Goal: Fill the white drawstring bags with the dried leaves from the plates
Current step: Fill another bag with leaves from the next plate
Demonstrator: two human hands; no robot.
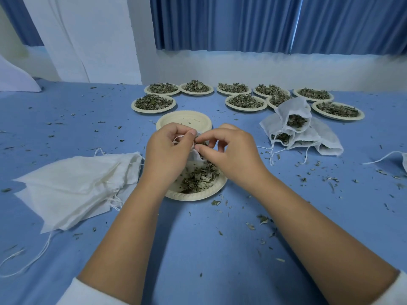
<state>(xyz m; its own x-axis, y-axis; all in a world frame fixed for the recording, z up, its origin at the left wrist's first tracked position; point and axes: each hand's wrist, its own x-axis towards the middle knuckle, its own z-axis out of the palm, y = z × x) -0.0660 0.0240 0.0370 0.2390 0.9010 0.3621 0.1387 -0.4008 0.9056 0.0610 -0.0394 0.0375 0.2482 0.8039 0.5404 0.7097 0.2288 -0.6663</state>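
**Item:** white drawstring bag [195, 156], held in your hands above the near plate [196, 195]. Your left hand [167, 150] has its fingers [191, 132] curled, pinching the drawstring [178, 137]. Your right hand [229, 157] pinches the bag's mouth just beside it. Most of the bag is hidden behind both hands.

**Handling:** thin, limp cloth, likely very light. Expect it to sag and fold, so hold it by the hem of the mouth and draw the cord gently. The dried leaves [198, 178] on the plate look brittle and featherweight. They scatter easily, judging by the crumbs over the blue surface [198, 249].

**Stock:**
- empty bags [72, 186] to your left
- filled bags [295, 128] to your right
- full plates [154, 103] at the back
- one emptied plate [185, 119] just beyond your hands

**Markings:** no brand, label or writing readable.
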